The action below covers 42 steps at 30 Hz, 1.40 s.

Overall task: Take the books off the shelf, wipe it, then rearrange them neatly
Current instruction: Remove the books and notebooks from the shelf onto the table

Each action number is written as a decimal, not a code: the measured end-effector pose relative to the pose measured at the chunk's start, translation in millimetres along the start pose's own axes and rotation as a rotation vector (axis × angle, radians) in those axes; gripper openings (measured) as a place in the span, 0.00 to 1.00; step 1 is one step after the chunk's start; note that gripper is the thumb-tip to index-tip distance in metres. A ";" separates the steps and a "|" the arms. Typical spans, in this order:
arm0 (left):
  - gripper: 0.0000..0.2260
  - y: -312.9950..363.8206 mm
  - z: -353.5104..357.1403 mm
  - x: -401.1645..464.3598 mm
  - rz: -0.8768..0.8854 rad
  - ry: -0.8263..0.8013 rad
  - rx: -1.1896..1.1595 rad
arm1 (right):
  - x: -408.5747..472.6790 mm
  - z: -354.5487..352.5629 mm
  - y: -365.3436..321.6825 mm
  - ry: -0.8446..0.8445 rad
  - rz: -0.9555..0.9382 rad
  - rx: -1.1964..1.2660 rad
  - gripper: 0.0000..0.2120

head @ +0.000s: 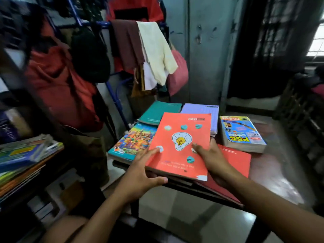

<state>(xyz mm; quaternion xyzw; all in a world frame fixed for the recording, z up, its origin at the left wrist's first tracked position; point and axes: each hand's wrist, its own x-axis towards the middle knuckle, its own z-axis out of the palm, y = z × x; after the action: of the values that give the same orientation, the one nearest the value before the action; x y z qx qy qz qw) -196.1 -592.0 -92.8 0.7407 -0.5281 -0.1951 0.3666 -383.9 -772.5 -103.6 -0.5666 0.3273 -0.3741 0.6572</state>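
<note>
So far, as I judged it, I was somewhere in the unloading: several books already lay on the table point(273, 174), while a stack point(26, 155) at nine o'clock still sat on the shelf point(35, 174), so the wiping and the neat return were both ahead of me. I saw no cloth for wiping near my hands. Both hands were on the red book point(180, 146) with the bulb on its cover, which topped a small pile at the table's near edge. My left hand point(142, 174) gripped that pile at its near left corner, fingers spread on the cover and thumb curled under the edge. My right hand point(210, 155) held the right side, fingers over the cover; whether its thumb went underneath I could not tell. Beside the red book at ten o'clock lay a city-print book point(131, 142), touching it; beyond it at eleven a green book point(161, 111), and at twelve a lilac book point(210, 113), partly covered. A thick PSC book point(243, 134) lay at two o'clock, apart from the pile. Another red book point(235, 160) stuck out under my right hand. Whether I was setting the pile down or squaring it, I could not say.
</note>
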 end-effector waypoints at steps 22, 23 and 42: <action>0.34 -11.2 59.0 5.9 0.062 0.050 0.173 | -17.6 -68.1 12.1 -0.114 0.077 -0.060 0.18; 0.33 -11.2 52.2 8.0 0.056 0.069 0.170 | -15.3 -61.2 10.3 -0.102 0.082 -0.039 0.18; 0.38 -28.7 51.6 3.2 -0.049 0.088 0.120 | -17.9 -49.2 11.9 -0.185 0.189 -0.107 0.16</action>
<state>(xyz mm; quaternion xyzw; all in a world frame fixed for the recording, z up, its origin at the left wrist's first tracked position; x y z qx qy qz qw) -211.5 -607.4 -147.8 0.7820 -0.5039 -0.1395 0.3394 -433.5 -780.7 -122.2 -0.5995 0.3368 -0.2387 0.6857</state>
